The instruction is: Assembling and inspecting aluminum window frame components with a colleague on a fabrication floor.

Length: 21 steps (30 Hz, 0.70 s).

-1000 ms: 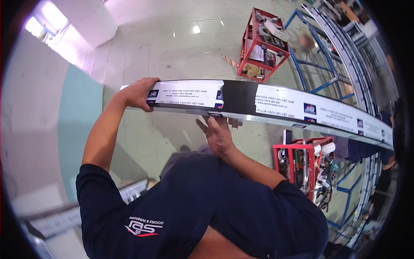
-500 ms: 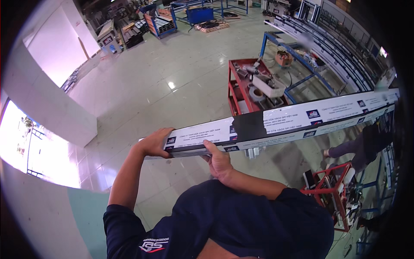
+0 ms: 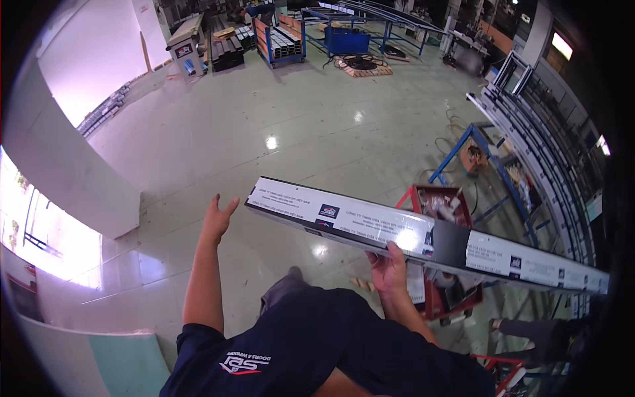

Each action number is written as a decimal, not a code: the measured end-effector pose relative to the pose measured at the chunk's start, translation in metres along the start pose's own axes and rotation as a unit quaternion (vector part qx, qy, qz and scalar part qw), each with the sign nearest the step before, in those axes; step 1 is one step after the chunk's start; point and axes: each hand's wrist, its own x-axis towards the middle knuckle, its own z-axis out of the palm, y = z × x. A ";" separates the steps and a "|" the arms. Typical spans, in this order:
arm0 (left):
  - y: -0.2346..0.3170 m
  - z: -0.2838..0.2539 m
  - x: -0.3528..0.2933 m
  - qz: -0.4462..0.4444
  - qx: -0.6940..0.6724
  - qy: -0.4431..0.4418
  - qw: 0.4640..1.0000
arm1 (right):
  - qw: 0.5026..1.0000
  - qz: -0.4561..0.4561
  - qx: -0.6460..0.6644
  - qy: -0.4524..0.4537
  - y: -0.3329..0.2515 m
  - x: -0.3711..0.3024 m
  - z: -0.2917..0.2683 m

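At far left, bright daylight shows through an opening (image 3: 63,225) beside a pale pillar (image 3: 86,149), and a partly teal panel (image 3: 126,364) stands close by at the near left side of the greenish tiled floor (image 3: 198,145). Next comes the wearer's left hand (image 3: 221,216), raised and empty, thumb spread from the fingers, near the left end of a long beam but apart from it. The beam (image 3: 370,221), boxy and wrapped in white printed film, is held up above the floor, slanting from that end down to the right. Along the floor's far edge stand a blue cart (image 3: 263,41) loaded with profiles and, right of it, a blue bin (image 3: 347,41). The right hand (image 3: 389,272) grips the beam partway along, its thumb against the near side; the other fingers are partly hidden. Just right of this grip, a black band (image 3: 450,243) crosses the wrapping. Below the beam, a red trolley (image 3: 433,304) shows on both sides of it, with assorted items at its far end. Farther right, a blue stand (image 3: 456,155) is near a row of long profiles (image 3: 539,135). Near the beam's right end, another person's legs (image 3: 529,331) are visible; what bears that end cannot be told.
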 end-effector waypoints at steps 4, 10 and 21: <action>0.048 0.055 0.187 -0.097 -0.297 -0.192 0.930 | 0.999 -0.047 0.000 0.018 0.011 0.141 0.051; 0.194 0.197 0.400 -0.065 -0.395 -0.315 0.860 | 0.995 -0.087 0.021 0.050 -0.022 0.342 0.061; 0.443 0.526 0.675 -0.009 -0.330 -0.415 0.848 | 0.983 -0.125 0.029 0.134 -0.129 0.714 -0.011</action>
